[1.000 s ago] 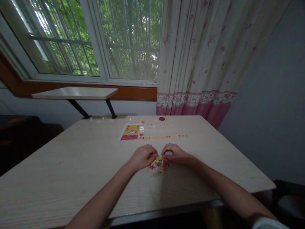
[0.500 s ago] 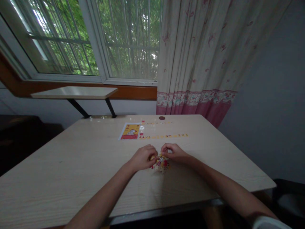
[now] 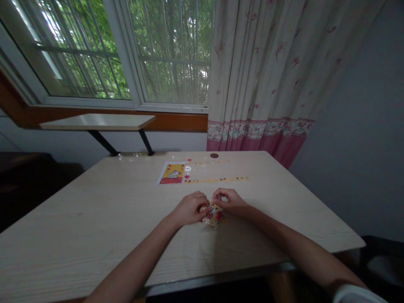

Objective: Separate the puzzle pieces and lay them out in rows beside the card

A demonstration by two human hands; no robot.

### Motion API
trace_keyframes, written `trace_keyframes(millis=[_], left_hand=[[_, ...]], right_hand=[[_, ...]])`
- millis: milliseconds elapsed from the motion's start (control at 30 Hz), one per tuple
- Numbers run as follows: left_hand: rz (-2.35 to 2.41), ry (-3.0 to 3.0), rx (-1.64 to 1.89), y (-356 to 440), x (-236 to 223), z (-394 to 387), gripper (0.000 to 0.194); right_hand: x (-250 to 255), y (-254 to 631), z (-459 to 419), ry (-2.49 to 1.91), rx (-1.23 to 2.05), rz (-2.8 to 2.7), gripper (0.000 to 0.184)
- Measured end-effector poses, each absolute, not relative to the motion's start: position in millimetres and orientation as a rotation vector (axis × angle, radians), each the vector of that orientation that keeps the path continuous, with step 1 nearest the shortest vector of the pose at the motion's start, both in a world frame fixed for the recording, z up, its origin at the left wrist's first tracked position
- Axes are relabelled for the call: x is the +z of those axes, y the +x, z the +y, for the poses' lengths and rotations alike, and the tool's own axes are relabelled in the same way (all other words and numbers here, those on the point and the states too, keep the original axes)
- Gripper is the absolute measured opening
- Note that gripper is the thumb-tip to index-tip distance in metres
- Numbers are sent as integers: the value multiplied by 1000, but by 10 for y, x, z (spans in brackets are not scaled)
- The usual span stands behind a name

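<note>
A small heap of jigsaw puzzle pieces (image 3: pixel 215 219), cream, yellow, red and dark, lies on the table between my hands. My left hand (image 3: pixel 193 208) is at the heap's left side, fingers curled and thumb pressed in, with a small pale puzzle piece (image 3: pixel 207 208) seemingly at its fingertips. At the heap's upper right, my right hand (image 3: pixel 229 200) has thumb and forefinger pinched together. Whatever sits in that pinch is too small to make out. Beyond the hands, two rows of pieces run across the table, the nearer row (image 3: pixel 217 180) longer than the farther row (image 3: pixel 210 162).
A picture sheet (image 3: pixel 172 173) with a white figure on yellow and red lies left of the rows. Near the back edge is a dark round disc (image 3: pixel 214 155). A raised shelf (image 3: pixel 101 122) stands at back left, and a curtain (image 3: pixel 259 84) hangs behind the table (image 3: pixel 94 219).
My right hand has shifted very slightly up at the heap, its finger and thumb still pinched. My left hand stays nearly in place, with slight finger movement.
</note>
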State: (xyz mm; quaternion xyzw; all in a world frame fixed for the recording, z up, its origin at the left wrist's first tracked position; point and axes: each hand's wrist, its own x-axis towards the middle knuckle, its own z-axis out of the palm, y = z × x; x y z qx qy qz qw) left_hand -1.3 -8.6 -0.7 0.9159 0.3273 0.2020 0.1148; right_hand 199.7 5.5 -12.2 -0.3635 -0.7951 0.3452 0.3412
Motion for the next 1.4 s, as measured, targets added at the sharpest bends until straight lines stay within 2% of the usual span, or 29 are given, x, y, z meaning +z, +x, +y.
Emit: trace_keyframes(millis=[133,267,467,1000,1200,1400], left_hand=[[1022,2653,617,-29,-26,-65,12],[1073,2640,643,-49,-39,-44,22],[982,2673,571,-46,21,-76,15],[1012,2455,807,37,-26,-69,17],[1004,2299,870,48,-18,-68,18],[1058,2107,934,46,-50,-37,15]], right_hand=[[-94,2051,83,-986,834,-2124,8],[-52,2140,106,-1008,762,-2236,9],[-74,2171,110,-973,808,-2316,10],[-92,1986,60,-983,895,-2020,11],[-104,1975,52,-950,942,-2002,17],[-90,1986,46,-934,808,-2046,16]])
